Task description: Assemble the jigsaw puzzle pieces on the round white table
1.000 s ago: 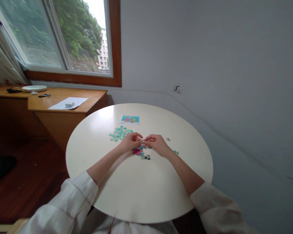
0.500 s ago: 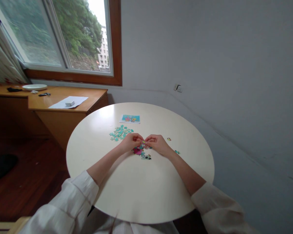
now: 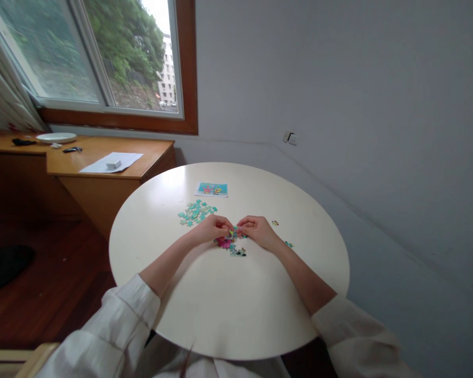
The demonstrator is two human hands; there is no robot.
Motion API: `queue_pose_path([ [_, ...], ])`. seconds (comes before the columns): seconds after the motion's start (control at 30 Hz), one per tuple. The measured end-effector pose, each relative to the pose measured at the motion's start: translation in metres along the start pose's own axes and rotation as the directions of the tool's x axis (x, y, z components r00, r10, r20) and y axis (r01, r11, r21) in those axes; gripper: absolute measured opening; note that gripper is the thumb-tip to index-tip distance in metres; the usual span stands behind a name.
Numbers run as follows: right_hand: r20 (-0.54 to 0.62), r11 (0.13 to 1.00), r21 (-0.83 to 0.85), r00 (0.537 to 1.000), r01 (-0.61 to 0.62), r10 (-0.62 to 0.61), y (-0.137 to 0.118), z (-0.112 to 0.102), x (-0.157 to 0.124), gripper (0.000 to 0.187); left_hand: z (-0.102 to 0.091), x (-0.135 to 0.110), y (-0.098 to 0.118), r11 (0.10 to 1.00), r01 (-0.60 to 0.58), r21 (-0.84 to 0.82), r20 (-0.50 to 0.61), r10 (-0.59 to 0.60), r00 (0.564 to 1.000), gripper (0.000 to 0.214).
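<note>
Over the round white table, my left hand (image 3: 214, 228) pinches a small yellow-green puzzle piece (image 3: 231, 232) at its fingertips. Close beside it, my right hand (image 3: 257, 230) has thumb and fingers pressed together at the upper edge of the partly joined puzzle (image 3: 224, 242); what they hold, if anything, is too small to make out. Pink, teal and pale pieces form the joined part, which my fingers partly cover. Its lower strip (image 3: 238, 252) shows dark and pale shapes. Beyond my left hand lies a heap of loose teal puzzle pieces (image 3: 197, 211).
A colourful picture card (image 3: 211, 189) lies toward the far side of the white table (image 3: 220, 304). Right of my right hand are a yellow piece (image 3: 275, 223) and a teal piece (image 3: 289, 244). A wooden desk (image 3: 153, 157) with paper and a plate stands at the left.
My fingertips have moved slightly apart. The yellow-green piece, earlier between both hands, now sits lower, at my left fingertips. The whole view has shifted a little.
</note>
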State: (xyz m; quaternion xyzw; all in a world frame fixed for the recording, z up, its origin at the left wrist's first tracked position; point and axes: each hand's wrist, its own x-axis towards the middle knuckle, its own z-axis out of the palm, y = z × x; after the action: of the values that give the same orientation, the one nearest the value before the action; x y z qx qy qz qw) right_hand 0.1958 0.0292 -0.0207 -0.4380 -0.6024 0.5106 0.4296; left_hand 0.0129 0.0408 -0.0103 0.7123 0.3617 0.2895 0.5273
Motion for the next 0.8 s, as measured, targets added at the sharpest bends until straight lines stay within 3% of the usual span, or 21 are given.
queue_pose_path([
  [0.3, -0.018, 0.999, -0.051, 1.000, 0.015, -0.016, 0.002, -0.002, 0.003, 0.019, -0.011, -0.003, 0.002, 0.999, 0.051, -0.010, 0.174, -0.048, 0.983, 0.015],
  [0.53, -0.065, 0.997, -0.069, 0.998, 0.018, -0.022, 0.007, -0.004, 0.004, 0.021, -0.015, -0.008, 0.015, 0.995, 0.098, 0.029, 0.215, -0.101, 0.971, 0.013],
  [0.8, -0.124, 0.997, -0.063, 0.991, 0.035, -0.043, 0.010, -0.008, 0.009, 0.024, -0.016, -0.007, 0.012, 0.990, 0.137, 0.028, 0.302, -0.139, 0.943, 0.013],
])
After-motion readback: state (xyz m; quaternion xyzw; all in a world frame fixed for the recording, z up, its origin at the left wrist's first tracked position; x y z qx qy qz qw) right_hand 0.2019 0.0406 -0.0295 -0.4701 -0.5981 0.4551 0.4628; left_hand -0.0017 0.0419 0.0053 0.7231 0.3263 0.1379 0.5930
